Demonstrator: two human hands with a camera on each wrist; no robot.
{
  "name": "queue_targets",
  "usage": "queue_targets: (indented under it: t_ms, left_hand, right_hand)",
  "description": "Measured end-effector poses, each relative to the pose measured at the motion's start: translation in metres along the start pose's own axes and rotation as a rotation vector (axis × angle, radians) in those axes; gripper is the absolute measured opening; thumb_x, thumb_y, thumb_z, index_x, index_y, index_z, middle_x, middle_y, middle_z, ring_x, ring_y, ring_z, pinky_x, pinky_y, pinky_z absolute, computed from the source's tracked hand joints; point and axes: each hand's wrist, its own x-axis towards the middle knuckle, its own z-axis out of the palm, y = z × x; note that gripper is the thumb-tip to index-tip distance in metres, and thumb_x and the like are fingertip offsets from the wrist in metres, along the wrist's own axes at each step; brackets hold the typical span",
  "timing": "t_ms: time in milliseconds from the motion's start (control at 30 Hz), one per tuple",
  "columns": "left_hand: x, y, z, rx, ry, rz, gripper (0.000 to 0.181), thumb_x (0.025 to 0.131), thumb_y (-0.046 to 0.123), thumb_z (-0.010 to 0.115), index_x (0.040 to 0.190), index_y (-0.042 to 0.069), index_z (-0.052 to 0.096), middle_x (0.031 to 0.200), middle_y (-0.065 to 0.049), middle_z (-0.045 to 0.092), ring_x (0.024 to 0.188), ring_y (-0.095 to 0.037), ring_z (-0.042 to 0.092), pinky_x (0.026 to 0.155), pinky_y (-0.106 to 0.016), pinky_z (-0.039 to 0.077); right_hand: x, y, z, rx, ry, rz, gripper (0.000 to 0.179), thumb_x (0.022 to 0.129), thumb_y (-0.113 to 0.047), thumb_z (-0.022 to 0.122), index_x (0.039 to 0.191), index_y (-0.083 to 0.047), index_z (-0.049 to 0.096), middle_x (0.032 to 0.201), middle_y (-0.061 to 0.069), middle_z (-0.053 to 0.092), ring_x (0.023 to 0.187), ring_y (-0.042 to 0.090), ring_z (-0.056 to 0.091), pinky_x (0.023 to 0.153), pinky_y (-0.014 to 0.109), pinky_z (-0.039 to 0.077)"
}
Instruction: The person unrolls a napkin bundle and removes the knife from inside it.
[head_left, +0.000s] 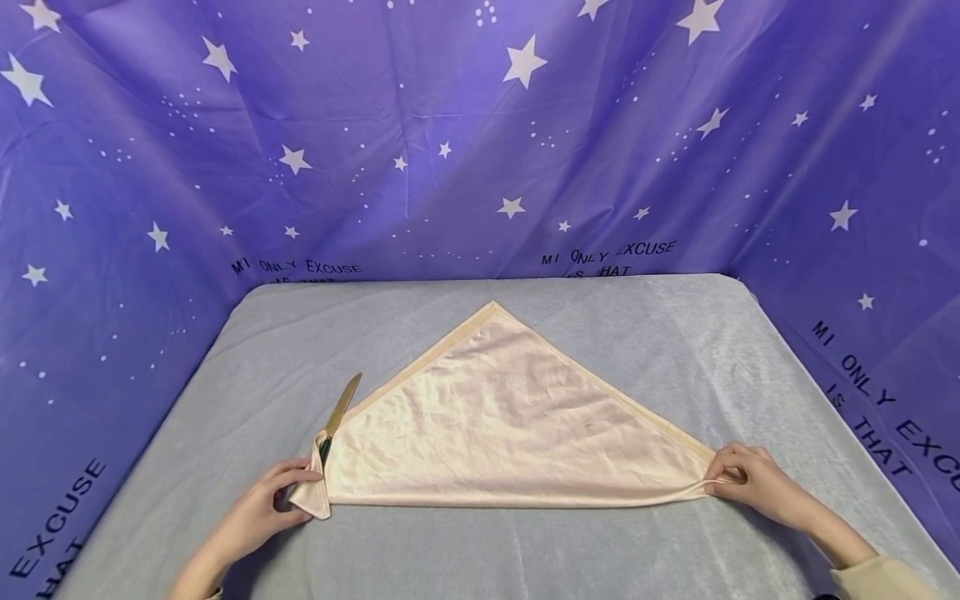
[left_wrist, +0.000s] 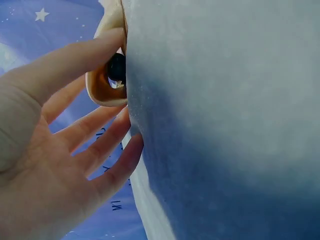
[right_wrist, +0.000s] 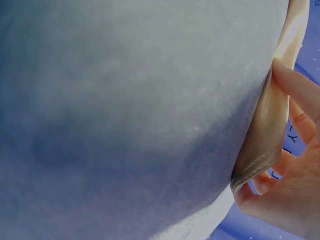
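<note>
A pale pink-cream cloth (head_left: 510, 417) lies folded as a triangle, its point toward the back and its long edge toward me. At its left corner lies a knife (head_left: 345, 404), the gold-coloured blade reaching out past the cloth's slanted edge. The folded-over left corner covers most of the dark handle, whose round end (left_wrist: 116, 67) shows inside the loop of cloth in the left wrist view. My left hand (head_left: 258, 504) holds that folded corner between thumb and fingers. At the opposite corner, my right hand (head_left: 757, 483) pinches the cloth, which gathers into creases there.
A grey cloth-covered table (head_left: 652, 325) lies under everything. Purple curtains (head_left: 420, 125) with white stars and black lettering hang behind it and along both sides.
</note>
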Motion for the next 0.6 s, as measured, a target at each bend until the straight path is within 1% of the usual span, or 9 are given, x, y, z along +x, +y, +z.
queue_targets:
  t_ms: [67, 133, 200, 300, 367, 400, 467, 600]
  left_hand:
    - [0.0, -0.0001, 0.0011, 0.027, 0.023, 0.004, 0.044, 0.053, 0.004, 0.081, 0.092, 0.016, 0.065, 0.104, -0.009, 0.056, 0.1, -0.003, 0.046, 0.078, -0.003, 0.028]
    - [0.0001, -0.0006, 0.002, 0.033, 0.044, 0.02, 0.041, 0.053, 0.003, 0.08, 0.09, 0.017, 0.066, 0.102, -0.009, 0.057, 0.099, -0.003, 0.047, 0.077, -0.004, 0.029]
    - [0.0004, -0.002, 0.0031, 0.013, 0.072, 0.045, 0.038, 0.054, 0.0, 0.079, 0.087, 0.016, 0.066, 0.1, -0.01, 0.058, 0.097, 0.001, 0.047, 0.072, -0.006, 0.032]
    - [0.0011, -0.0045, 0.0039, -0.054, 0.113, 0.093, 0.036, 0.055, -0.006, 0.076, 0.083, 0.014, 0.067, 0.097, -0.01, 0.059, 0.096, 0.005, 0.046, 0.066, -0.011, 0.036]
    - [0.0014, -0.005, 0.0036, -0.09, 0.132, 0.103, 0.035, 0.056, -0.009, 0.075, 0.082, 0.013, 0.067, 0.096, -0.009, 0.06, 0.094, 0.007, 0.047, 0.061, -0.015, 0.038]
    - [0.0015, -0.005, 0.0032, -0.103, 0.139, 0.101, 0.035, 0.056, -0.011, 0.074, 0.081, 0.012, 0.067, 0.095, -0.008, 0.061, 0.094, 0.007, 0.047, 0.06, -0.016, 0.039]
    - [0.0014, -0.0043, 0.0023, -0.12, 0.139, 0.077, 0.033, 0.057, -0.011, 0.073, 0.081, 0.012, 0.067, 0.095, -0.006, 0.061, 0.092, 0.008, 0.048, 0.059, -0.018, 0.04]
    - [0.0014, -0.0023, 0.0001, -0.118, 0.13, -0.008, 0.028, 0.062, -0.007, 0.073, 0.081, 0.013, 0.068, 0.094, -0.007, 0.062, 0.091, 0.009, 0.048, 0.061, -0.02, 0.043]
  right_hand:
    - [0.0001, 0.0, 0.0002, 0.002, 0.002, -0.003, 0.028, 0.064, -0.004, 0.074, 0.07, -0.026, 0.057, 0.067, -0.012, 0.04, 0.063, 0.004, 0.027, 0.059, 0.023, 0.016]
    - [0.0002, 0.0, 0.0003, 0.005, 0.003, -0.006, 0.028, 0.064, -0.004, 0.074, 0.07, -0.026, 0.057, 0.067, -0.012, 0.04, 0.063, 0.004, 0.028, 0.058, 0.023, 0.016]
    - [0.0002, 0.0, 0.0001, 0.006, 0.0, -0.005, 0.028, 0.064, -0.004, 0.074, 0.07, -0.026, 0.057, 0.066, -0.012, 0.039, 0.063, 0.004, 0.027, 0.058, 0.023, 0.016]
    - [0.0002, -0.0002, -0.0004, 0.011, -0.006, -0.001, 0.027, 0.064, -0.004, 0.073, 0.07, -0.026, 0.057, 0.066, -0.012, 0.039, 0.062, 0.005, 0.028, 0.058, 0.023, 0.016]
    - [0.0, -0.0003, -0.0007, 0.013, -0.011, 0.003, 0.027, 0.065, -0.005, 0.073, 0.07, -0.026, 0.057, 0.066, -0.012, 0.039, 0.062, 0.005, 0.028, 0.058, 0.023, 0.016]
    - [-0.0001, -0.0004, -0.0008, 0.014, -0.012, 0.005, 0.027, 0.065, -0.005, 0.073, 0.07, -0.026, 0.057, 0.066, -0.012, 0.039, 0.062, 0.005, 0.028, 0.058, 0.024, 0.016]
    - [0.0, -0.0004, -0.001, 0.016, -0.015, 0.005, 0.027, 0.065, -0.004, 0.073, 0.07, -0.026, 0.057, 0.066, -0.012, 0.039, 0.061, 0.005, 0.028, 0.057, 0.024, 0.016]
    - [0.0007, -0.0005, -0.001, 0.028, -0.019, -0.007, 0.027, 0.065, -0.003, 0.073, 0.07, -0.025, 0.058, 0.067, -0.012, 0.04, 0.059, 0.005, 0.029, 0.055, 0.024, 0.018]
